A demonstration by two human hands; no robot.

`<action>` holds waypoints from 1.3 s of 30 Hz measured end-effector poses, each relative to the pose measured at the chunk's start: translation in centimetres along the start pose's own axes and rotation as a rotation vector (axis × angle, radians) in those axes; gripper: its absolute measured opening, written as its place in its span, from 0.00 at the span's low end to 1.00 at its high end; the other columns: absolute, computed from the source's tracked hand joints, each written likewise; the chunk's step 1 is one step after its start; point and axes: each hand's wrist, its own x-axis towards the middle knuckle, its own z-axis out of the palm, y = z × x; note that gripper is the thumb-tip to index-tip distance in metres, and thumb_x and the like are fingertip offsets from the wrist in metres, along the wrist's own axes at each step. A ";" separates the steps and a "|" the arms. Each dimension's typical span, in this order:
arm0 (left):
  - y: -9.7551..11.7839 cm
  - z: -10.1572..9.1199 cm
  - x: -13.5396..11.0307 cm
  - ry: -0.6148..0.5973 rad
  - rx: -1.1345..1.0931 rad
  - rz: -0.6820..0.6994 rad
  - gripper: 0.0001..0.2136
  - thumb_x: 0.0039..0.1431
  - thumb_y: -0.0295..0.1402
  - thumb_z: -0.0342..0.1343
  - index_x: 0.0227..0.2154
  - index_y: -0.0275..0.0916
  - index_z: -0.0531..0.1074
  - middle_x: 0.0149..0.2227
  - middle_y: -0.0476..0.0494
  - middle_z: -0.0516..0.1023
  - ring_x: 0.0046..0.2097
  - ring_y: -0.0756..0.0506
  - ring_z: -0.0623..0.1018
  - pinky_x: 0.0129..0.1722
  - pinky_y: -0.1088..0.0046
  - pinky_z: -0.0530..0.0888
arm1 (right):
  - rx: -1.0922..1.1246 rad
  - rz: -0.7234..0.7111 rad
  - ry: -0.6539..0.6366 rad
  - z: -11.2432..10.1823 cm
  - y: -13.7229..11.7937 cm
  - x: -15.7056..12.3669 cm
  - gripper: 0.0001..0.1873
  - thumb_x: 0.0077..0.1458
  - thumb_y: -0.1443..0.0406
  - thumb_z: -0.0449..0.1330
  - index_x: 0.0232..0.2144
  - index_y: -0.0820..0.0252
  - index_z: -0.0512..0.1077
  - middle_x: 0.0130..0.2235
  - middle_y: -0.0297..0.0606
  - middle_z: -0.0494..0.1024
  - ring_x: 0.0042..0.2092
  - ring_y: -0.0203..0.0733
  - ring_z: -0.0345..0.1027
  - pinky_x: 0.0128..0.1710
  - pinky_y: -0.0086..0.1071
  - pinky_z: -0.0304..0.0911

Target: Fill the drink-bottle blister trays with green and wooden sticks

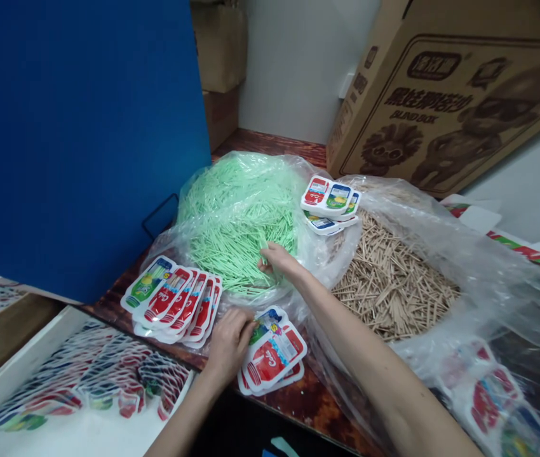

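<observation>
Right hand (277, 260) pinches green sticks (236, 222) in their clear bag mid-table, left hand (229, 343) curls closed on the near Cola packets (274, 355); fanned packets (175, 298) left, wooden sticks (394, 285) right, blue board (79, 139) far left, carton (441, 95) reading "BLIND BOX" far right.

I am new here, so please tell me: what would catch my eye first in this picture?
The bright heap of green sticks in a clear bag at the centre, where the right hand pinches some. Right of it lies a pile of wooden sticks; the left hand holds a printed pack at the table's near edge. A blue board fills the left.
</observation>
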 end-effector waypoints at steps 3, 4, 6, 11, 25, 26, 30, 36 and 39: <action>0.0 0.1 -0.1 -0.004 -0.010 -0.015 0.06 0.63 0.31 0.50 0.31 0.40 0.69 0.32 0.44 0.75 0.36 0.44 0.74 0.38 0.66 0.70 | 0.343 0.000 -0.059 -1.1 0.5 -1.6 0.05 0.61 0.66 0.46 0.31 0.57 0.57 0.27 0.32 0.73 0.27 0.33 0.72 0.29 0.28 0.67; 0.0 0.0 -0.1 -0.005 -0.020 -0.018 0.06 0.63 0.31 0.50 0.31 0.40 0.69 0.32 0.44 0.75 0.37 0.44 0.74 0.38 0.66 0.70 | 0.441 -0.004 -0.075 -1.4 0.7 -2.2 0.06 0.60 0.64 0.49 0.30 0.57 0.56 0.26 0.30 0.72 0.26 0.32 0.70 0.29 0.28 0.67; 0.1 -0.1 -0.2 0.003 -0.063 -0.020 0.06 0.63 0.31 0.50 0.31 0.40 0.69 0.33 0.44 0.75 0.38 0.44 0.74 0.39 0.65 0.70 | 0.605 -0.014 -0.105 -2.1 1.2 -3.6 0.11 0.58 0.61 0.55 0.29 0.56 0.54 0.25 0.28 0.70 0.25 0.31 0.69 0.29 0.28 0.67; 0.9 -1.4 -0.1 0.175 -0.298 -0.204 0.06 0.63 0.34 0.50 0.33 0.41 0.70 0.36 0.45 0.76 0.39 0.44 0.75 0.42 0.66 0.70 | 0.985 -0.040 -0.204 -2.4 3.3 -8.4 0.16 0.51 0.59 0.64 0.28 0.58 0.59 0.25 0.29 0.71 0.25 0.31 0.68 0.27 0.26 0.66; 7.5 0.4 3.3 -0.343 -0.846 -0.447 0.14 0.54 0.44 0.57 0.23 0.39 0.67 0.20 0.55 0.64 0.21 0.52 0.66 0.20 0.77 0.64 | 1.285 -0.027 -0.433 6.6 7.3 -18.2 0.14 0.46 0.58 0.68 0.28 0.60 0.71 0.24 0.32 0.73 0.25 0.35 0.68 0.29 0.31 0.66; 7.5 0.5 3.0 -0.351 -0.862 -0.462 0.13 0.54 0.43 0.58 0.24 0.39 0.67 0.21 0.55 0.65 0.21 0.53 0.66 0.20 0.77 0.64 | 1.237 -0.053 -0.377 6.4 7.5 -18.5 0.13 0.48 0.57 0.67 0.27 0.60 0.71 0.24 0.32 0.72 0.25 0.36 0.67 0.29 0.31 0.65; 6.5 -0.3 2.9 -0.086 -0.934 -0.487 0.11 0.52 0.42 0.61 0.27 0.40 0.69 0.23 0.53 0.70 0.24 0.51 0.70 0.26 0.76 0.68 | 0.882 -0.172 -0.038 5.5 7.9 -20.2 0.10 0.57 0.59 0.58 0.28 0.58 0.70 0.27 0.32 0.73 0.31 0.38 0.67 0.36 0.33 0.62; 4.3 -1.1 2.5 0.060 -0.916 -0.473 0.13 0.44 0.43 0.65 0.27 0.39 0.72 0.26 0.49 0.76 0.29 0.47 0.75 0.31 0.71 0.73 | 0.512 -0.169 0.280 6.0 9.3 -22.6 0.08 0.61 0.62 0.51 0.34 0.56 0.69 0.34 0.34 0.74 0.39 0.41 0.68 0.42 0.34 0.59; 4.3 -0.7 2.0 0.068 -0.928 -0.489 0.13 0.43 0.42 0.66 0.26 0.39 0.73 0.26 0.49 0.76 0.29 0.48 0.75 0.30 0.72 0.72 | 0.477 -0.192 0.321 6.7 9.9 -22.8 0.08 0.62 0.62 0.51 0.34 0.56 0.69 0.34 0.35 0.73 0.39 0.42 0.68 0.43 0.34 0.59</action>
